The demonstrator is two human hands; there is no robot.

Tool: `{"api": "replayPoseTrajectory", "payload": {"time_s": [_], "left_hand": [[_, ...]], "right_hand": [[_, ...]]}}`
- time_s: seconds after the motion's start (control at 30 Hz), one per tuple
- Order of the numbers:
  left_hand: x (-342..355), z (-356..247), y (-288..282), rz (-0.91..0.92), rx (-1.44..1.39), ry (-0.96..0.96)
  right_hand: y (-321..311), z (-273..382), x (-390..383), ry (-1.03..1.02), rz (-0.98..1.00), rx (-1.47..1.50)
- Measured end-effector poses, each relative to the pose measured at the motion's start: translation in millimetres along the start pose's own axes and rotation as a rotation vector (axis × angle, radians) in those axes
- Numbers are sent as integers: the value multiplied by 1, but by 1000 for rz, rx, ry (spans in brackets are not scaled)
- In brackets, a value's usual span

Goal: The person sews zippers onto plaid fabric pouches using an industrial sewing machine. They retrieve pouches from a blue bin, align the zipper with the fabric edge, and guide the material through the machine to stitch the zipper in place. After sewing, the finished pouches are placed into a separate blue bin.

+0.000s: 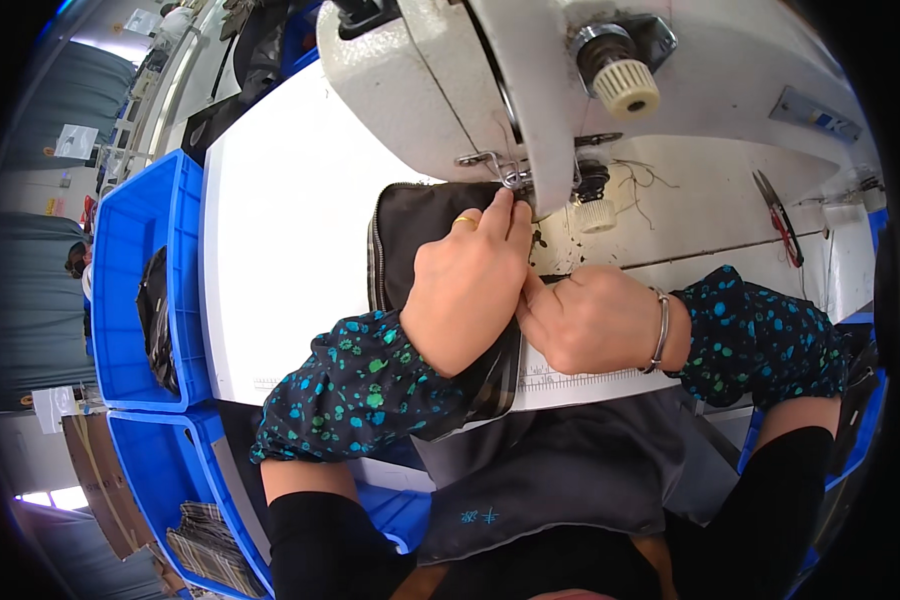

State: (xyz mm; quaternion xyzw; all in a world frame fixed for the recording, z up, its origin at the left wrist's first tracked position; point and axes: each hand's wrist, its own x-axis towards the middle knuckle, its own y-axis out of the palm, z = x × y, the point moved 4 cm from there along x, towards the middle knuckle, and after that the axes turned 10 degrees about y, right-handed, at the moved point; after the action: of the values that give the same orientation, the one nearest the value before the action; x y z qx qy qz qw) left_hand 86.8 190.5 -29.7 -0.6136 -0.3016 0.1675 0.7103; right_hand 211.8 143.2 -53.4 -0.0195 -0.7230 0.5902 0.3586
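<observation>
A black fabric piece [400, 230] with a zipper and a plaid strip along its left edge lies on the white table under the sewing machine [410, 90]. My left hand [473, 282] rests flat on it, fingers stretched forward, the tips close to the presser foot [515, 178]. A ring is on one finger. Beside it on the right, my right hand [595, 318] has its fingers curled and pinched at the fabric's right edge, thumb near the left hand. The fingertips of the right hand are partly hidden. Part of the fabric hangs beneath my left forearm toward the table's front edge.
Thread snips [785, 225] with a red handle lie at the right, beyond loose threads [642, 185]. A ruler strip [570, 380] runs along the table's front edge. At the left stand a blue bin [188, 290] with black pieces and another blue bin [210, 440] with plaid fabric [210, 545].
</observation>
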Motion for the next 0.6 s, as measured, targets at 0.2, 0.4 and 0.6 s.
{"api": "replayPoseTrajectory", "payload": {"time_s": [0.2, 0.4, 0.6], "left_hand": [[0, 1, 0, 1, 6, -42], [-2, 3, -8, -54, -32, -51], [1, 4, -11, -31, -103, 2]], "right_hand": [[-1, -2, 0, 20, 10, -35], [-3, -6, -2, 42, 23, -44], [-5, 2, -1, 64, 8, -91]]}}
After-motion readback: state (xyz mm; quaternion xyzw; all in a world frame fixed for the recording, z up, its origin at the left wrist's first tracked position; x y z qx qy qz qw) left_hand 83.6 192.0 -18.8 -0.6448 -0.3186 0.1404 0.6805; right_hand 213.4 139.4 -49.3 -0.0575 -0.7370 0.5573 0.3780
